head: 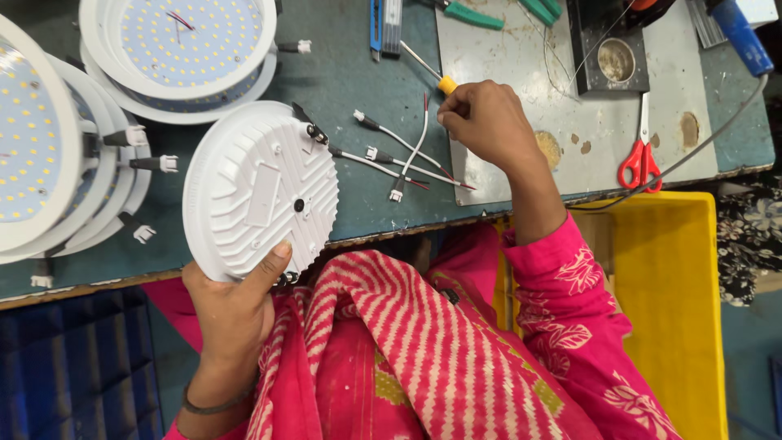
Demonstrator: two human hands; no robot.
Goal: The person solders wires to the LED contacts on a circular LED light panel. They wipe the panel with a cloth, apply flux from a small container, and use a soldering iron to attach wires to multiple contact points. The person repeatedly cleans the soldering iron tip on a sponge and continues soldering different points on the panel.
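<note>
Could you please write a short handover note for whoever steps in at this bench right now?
Left hand: grip closed on the edge of a round white lamp housing, ribbed back up, held at the bench edge.
Right hand: closed on a yellow-handled tool above the grey mat.
Connector leads trail from the housing across the green bench.
Done: several LED panel lamps are stacked at the left, face up.
Left: the held housing's leads lie loose, red and black ends bare.
Red scissors lie on the mat; a yellow crate sits by the right arm.
</note>
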